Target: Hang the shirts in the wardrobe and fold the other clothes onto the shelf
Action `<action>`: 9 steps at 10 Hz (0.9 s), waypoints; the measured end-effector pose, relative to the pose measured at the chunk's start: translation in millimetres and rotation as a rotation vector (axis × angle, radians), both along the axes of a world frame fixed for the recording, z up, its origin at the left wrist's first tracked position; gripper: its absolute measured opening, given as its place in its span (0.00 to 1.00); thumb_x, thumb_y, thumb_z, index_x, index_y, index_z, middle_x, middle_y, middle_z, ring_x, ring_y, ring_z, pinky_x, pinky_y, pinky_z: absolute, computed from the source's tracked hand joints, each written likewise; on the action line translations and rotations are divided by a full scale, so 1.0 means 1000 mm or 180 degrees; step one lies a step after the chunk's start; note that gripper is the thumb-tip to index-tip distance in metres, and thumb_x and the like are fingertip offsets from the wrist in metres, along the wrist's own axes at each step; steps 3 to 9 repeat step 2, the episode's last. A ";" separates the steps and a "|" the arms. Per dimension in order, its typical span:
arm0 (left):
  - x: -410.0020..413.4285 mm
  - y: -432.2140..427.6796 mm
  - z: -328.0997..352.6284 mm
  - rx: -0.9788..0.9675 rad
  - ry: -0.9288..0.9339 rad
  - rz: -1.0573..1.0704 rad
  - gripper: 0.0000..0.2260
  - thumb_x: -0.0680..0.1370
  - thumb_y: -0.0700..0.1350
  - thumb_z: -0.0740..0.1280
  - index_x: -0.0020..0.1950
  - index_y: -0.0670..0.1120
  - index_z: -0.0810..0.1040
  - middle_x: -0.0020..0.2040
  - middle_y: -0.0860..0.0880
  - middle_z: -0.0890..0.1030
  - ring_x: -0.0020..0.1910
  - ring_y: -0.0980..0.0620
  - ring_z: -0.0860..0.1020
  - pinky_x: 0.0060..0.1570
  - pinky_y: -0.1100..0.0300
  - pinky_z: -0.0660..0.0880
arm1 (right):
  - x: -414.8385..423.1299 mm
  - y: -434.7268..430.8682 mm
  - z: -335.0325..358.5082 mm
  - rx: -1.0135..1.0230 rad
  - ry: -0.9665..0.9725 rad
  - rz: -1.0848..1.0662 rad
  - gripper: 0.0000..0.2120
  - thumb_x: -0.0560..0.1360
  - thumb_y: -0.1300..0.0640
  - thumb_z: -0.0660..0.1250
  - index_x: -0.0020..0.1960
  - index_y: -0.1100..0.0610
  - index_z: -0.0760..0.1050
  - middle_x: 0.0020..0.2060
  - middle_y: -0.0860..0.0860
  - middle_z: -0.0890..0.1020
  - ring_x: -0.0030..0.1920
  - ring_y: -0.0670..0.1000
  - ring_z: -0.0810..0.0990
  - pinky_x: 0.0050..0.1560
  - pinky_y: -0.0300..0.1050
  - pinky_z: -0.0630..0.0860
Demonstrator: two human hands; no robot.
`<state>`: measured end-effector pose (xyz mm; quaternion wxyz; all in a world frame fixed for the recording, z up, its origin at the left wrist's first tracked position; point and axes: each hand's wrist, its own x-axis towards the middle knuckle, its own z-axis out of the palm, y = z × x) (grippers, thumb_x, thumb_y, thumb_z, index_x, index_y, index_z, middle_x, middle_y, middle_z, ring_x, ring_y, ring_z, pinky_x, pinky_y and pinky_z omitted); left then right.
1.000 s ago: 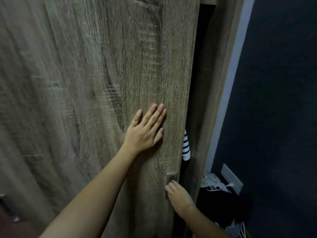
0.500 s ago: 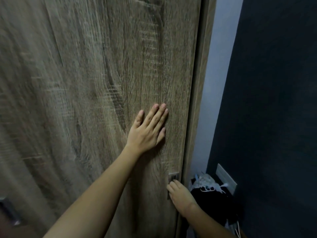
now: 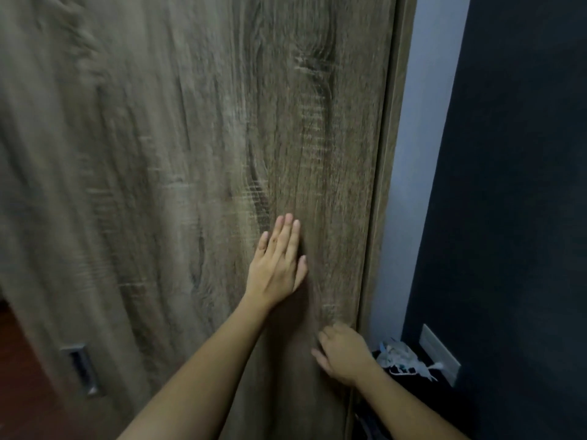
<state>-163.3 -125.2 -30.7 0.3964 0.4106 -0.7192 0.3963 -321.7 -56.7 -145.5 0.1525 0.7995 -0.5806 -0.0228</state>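
A wood-grain sliding wardrobe door (image 3: 197,173) fills most of the view and sits against the right frame (image 3: 386,173), with no gap showing. My left hand (image 3: 278,265) lies flat on the door, fingers together and pointing up. My right hand (image 3: 344,354) is lower, by the door's right edge, with its fingers curled against the wood; it is blurred. It covers the spot where the small metal handle was. No shirts or other clothes are visible; the wardrobe's inside is hidden.
A metal recessed handle (image 3: 81,369) sits on the door at lower left. Right of the wardrobe are a pale wall strip (image 3: 422,154) and a dark wall (image 3: 521,185) with a white socket plate (image 3: 440,354). White cables on something black (image 3: 400,360) lie on the floor below.
The door slid right and closed the dark gap, hiding a striped garment. My left hand stayed flat on the door; my right hand shifted at the door's edge over the small handle.
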 end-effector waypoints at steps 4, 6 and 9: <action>0.083 0.051 0.011 0.1383 -0.0085 0.0222 0.33 0.75 0.57 0.47 0.73 0.36 0.62 0.73 0.39 0.64 0.73 0.43 0.64 0.69 0.48 0.65 | 0.053 0.029 0.096 -0.0582 -0.1322 -0.0321 0.31 0.79 0.40 0.43 0.63 0.61 0.72 0.58 0.58 0.78 0.59 0.57 0.75 0.60 0.48 0.70; 0.083 0.051 0.011 0.1383 -0.0085 0.0222 0.33 0.75 0.57 0.47 0.73 0.36 0.62 0.73 0.39 0.64 0.73 0.43 0.64 0.69 0.48 0.65 | 0.053 0.029 0.096 -0.0582 -0.1322 -0.0321 0.31 0.79 0.40 0.43 0.63 0.61 0.72 0.58 0.58 0.78 0.59 0.57 0.75 0.60 0.48 0.70; 0.083 0.051 0.011 0.1383 -0.0085 0.0222 0.33 0.75 0.57 0.47 0.73 0.36 0.62 0.73 0.39 0.64 0.73 0.43 0.64 0.69 0.48 0.65 | 0.053 0.029 0.096 -0.0582 -0.1322 -0.0321 0.31 0.79 0.40 0.43 0.63 0.61 0.72 0.58 0.58 0.78 0.59 0.57 0.75 0.60 0.48 0.70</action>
